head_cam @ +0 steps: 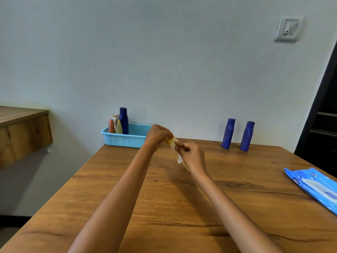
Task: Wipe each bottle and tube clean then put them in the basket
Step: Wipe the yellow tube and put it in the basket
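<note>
Above the middle of the wooden table point(164, 194), my left hand point(157, 136) grips the upper end of a yellow tube point(170, 141). My right hand point(190, 155) pinches a white wipe point(178, 157) wrapped against the tube's lower part, which it mostly hides. A light blue basket point(135, 138) stands at the table's far left corner. It holds a dark blue bottle point(124, 121), an orange tube point(111, 126), a pale yellow tube point(118, 127) and a white bottle point(115, 118). Two dark blue bottles point(228, 133) point(247, 136) stand upright at the far right.
A blue pack of wet wipes point(315, 187) lies at the table's right edge. A wooden counter point(21, 128) juts out on the left, apart from the table. The wall runs behind the table's far edge, and a dark shelf unit point(324, 125) stands at the right.
</note>
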`<action>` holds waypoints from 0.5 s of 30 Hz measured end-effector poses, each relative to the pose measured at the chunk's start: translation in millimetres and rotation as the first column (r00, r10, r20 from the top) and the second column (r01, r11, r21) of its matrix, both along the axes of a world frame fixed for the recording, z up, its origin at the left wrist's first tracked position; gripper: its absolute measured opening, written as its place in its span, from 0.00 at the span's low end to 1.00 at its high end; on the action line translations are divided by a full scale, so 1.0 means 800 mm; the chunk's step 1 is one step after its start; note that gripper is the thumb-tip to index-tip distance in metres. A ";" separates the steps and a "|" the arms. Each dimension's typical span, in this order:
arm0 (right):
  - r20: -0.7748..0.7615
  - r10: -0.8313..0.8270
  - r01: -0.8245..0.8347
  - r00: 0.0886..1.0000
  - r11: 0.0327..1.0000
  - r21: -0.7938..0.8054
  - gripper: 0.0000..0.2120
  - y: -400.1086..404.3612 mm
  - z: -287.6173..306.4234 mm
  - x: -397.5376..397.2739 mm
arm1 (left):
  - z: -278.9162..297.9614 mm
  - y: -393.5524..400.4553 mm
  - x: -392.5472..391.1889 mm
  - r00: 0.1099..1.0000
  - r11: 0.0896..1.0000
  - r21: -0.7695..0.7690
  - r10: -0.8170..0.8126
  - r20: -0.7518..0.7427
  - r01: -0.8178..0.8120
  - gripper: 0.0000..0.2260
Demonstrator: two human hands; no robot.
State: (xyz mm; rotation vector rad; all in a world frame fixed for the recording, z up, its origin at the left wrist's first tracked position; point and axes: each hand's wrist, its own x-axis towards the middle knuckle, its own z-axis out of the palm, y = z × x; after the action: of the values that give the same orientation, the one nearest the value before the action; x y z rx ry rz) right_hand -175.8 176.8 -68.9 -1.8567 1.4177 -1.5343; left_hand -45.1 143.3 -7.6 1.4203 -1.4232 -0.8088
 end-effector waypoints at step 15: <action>0.073 -0.094 0.077 0.993 0.975 0.206 0.06 -0.007 -0.007 -0.012 | 0.000 0.003 0.009 0.999 0.998 0.041 0.039 0.016 -0.039 0.04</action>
State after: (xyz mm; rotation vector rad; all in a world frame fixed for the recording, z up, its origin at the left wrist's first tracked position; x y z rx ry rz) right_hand -185.7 171.5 -74.5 -1.6145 1.5706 -1.4270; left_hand -37.7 145.5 -7.5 1.4844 -1.3929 -0.8086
